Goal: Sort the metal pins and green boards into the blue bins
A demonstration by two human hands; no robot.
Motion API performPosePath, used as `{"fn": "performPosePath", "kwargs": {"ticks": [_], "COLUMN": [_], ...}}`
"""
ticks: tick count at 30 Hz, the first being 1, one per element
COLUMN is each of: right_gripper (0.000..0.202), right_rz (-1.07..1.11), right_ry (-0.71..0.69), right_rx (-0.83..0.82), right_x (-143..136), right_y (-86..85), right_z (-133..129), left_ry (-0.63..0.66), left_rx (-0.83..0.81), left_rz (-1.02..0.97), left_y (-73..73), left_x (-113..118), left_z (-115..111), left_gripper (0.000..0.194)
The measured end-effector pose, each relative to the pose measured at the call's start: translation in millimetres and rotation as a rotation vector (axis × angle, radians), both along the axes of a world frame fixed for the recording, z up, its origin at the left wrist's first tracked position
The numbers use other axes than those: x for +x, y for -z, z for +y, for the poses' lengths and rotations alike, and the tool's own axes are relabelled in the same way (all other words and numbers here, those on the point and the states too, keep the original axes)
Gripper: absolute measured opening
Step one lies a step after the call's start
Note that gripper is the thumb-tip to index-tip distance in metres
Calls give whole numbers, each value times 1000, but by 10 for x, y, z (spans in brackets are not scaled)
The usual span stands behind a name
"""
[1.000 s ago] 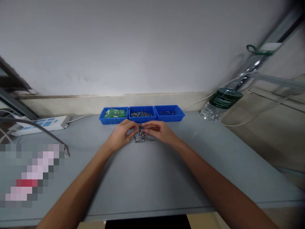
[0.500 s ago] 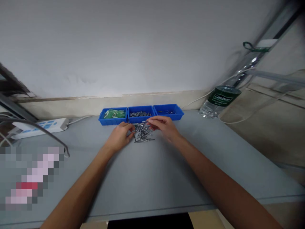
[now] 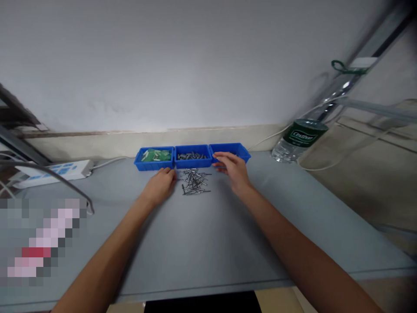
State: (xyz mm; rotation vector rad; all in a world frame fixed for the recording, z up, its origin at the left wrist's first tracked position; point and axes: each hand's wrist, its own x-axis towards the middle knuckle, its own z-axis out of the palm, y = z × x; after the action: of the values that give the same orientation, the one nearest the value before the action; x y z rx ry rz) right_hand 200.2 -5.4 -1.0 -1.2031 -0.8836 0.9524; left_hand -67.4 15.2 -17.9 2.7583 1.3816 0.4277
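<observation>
A loose pile of thin metal pins with thicker ends (image 3: 194,181), like pop rivets, lies on the grey table. Just left of the pile, my left hand (image 3: 160,186) rests with its fingers curled in; whatever they may hold is hidden. My right hand (image 3: 233,170) is at the front left of the right blue bin (image 3: 245,156), covering part of it. Its thumb and fingers point left in a pinch, and anything between the tips is too small to make out. The middle blue bin (image 3: 193,164) contains short grey metal pieces.
A left blue bin (image 3: 154,166) holds a green bag and pale pieces. A white power strip (image 3: 58,173) with cables is at the table's left. A water bottle with a green label (image 3: 300,138) leans at the back right. A pixelated patch covers the left front.
My right hand has moved from the pile to the right, up to the right bin. My left hand has drawn back slightly left from the pile, its fingers curling in.
</observation>
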Motion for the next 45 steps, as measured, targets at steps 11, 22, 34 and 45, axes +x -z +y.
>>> {"fn": "performPosePath", "kwargs": {"ticks": [11,22,34,45], "right_gripper": [21,29,26,32], "right_rz": [-266,-134,-75,33], "right_ry": [-414,-676,-372,85], "right_rx": [68,11,3,-6], "right_x": [-147,-192,-142,9], "right_y": [34,-17,-12,128], "right_z": [-83,-183,-109,63], "left_ry": [203,237,84,88], "left_rx": [54,113,4,-33], "left_rz": [-485,-545,-309,-113], "left_y": [-240,-220,-56,77], "left_x": [197,242,147,105], "left_z": [-185,-233,-118,7], "left_gripper": [4,6,18,15]}}
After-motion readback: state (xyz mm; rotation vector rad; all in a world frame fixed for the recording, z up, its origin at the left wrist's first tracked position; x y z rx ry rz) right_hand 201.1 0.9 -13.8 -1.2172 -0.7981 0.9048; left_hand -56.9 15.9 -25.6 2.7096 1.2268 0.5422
